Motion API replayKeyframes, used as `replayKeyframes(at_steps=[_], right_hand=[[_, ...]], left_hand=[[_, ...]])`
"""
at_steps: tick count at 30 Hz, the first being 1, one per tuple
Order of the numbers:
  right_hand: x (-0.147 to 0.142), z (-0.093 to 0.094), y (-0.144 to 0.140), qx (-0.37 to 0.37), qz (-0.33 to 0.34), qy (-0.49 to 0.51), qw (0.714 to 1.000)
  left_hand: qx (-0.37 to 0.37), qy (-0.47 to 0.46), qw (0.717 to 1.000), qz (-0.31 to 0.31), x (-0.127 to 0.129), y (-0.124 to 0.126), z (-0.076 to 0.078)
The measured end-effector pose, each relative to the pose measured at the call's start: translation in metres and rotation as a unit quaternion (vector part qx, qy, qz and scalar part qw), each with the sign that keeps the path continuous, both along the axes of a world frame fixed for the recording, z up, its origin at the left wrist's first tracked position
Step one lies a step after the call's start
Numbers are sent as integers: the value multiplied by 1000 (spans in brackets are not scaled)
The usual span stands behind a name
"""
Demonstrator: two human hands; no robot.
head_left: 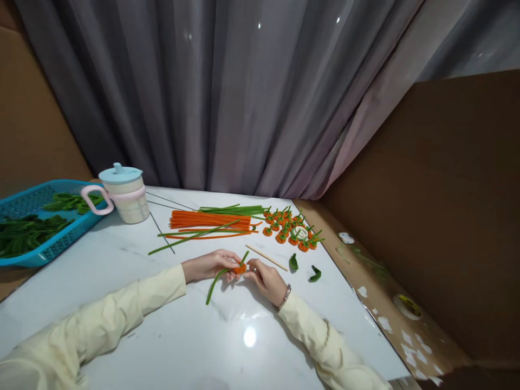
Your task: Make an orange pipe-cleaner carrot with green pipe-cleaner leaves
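Note:
Between the thumb and fingers of my left hand (215, 266) is a small orange pipe-cleaner pumpkin (240, 269). A green pipe cleaner (212, 291) runs through its top, one short end pointing up and the longer end hanging down left. My right hand (266, 279) is curled with its fingertips at the pumpkin's right edge, seemingly pinching it. Just beyond the right hand lies a thin wooden stick (266, 257). To the right are two dark green twisted pieces (293, 262). Orange pipe cleaners (209, 220) lie in a bundle behind my hands, with loose green ones (195, 236) across the front.
Several small orange pumpkins with green stems (281, 237) cluster at the back right, around a white ring (299, 233). At left are a lidded cup (129, 200) and a blue basket (49, 253) of green pieces. A tape roll (407, 307) and paper scraps lie beyond the table's right edge.

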State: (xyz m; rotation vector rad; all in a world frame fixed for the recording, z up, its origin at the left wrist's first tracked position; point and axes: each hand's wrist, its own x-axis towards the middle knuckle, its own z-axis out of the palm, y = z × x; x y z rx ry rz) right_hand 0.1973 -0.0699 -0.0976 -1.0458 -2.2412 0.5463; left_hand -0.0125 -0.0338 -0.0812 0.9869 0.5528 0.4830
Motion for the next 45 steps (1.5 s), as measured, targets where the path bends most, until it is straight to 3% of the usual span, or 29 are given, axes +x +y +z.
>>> replayKeyframes(at_steps=[19, 37, 41, 43, 45], right_hand=[[2, -1, 0, -2, 11, 64, 998], [0, 3, -7, 74, 0, 69, 995], [4, 21, 1, 153, -20, 81, 985], [7, 47, 17, 204, -34, 92, 974], [9, 88, 37, 264, -31, 97, 959]], left_hand=[[117, 24, 993, 0, 2, -6, -3], [94, 40, 994, 23, 6, -8, 1], [74, 31, 996, 35, 8, -8, 0], [54, 14, 997, 43, 10, -7, 0], [25, -2, 998, 61, 12, -6, 1]])
